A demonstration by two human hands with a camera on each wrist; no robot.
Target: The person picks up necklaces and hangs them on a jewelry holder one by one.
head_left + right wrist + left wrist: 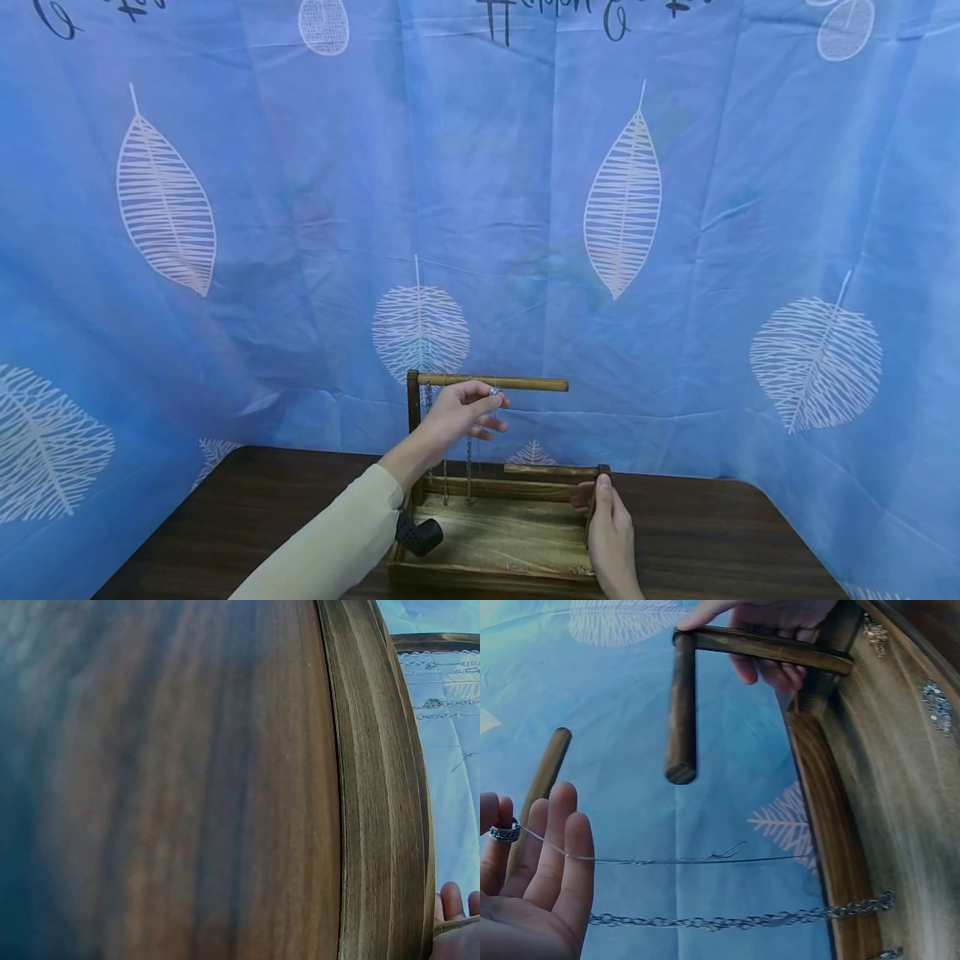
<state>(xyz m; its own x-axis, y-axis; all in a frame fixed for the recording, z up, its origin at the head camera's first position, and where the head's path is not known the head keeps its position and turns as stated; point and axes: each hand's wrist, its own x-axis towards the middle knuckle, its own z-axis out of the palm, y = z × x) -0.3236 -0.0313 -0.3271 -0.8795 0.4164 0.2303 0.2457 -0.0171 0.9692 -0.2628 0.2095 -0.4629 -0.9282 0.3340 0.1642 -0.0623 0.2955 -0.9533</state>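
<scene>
My left hand pinches a silver ring pendant between thumb and forefinger, just by the upper bar of a wooden jewelry stand. From the ring runs a thin necklace chain; whether it loops over the bar is hard to tell. The other fingers are spread loosely. Thicker chain necklaces hang from the same bar, left of the pendant. My right hand grips the stand's short right post, thumb on top and fingers behind. In the right wrist view that hand does not show.
A lower bar juts left from the right post. Small silver pieces lie in the stand's tray. The stand sits on a dark wooden table, before a blue leaf-print cloth. A black device is at my left wrist.
</scene>
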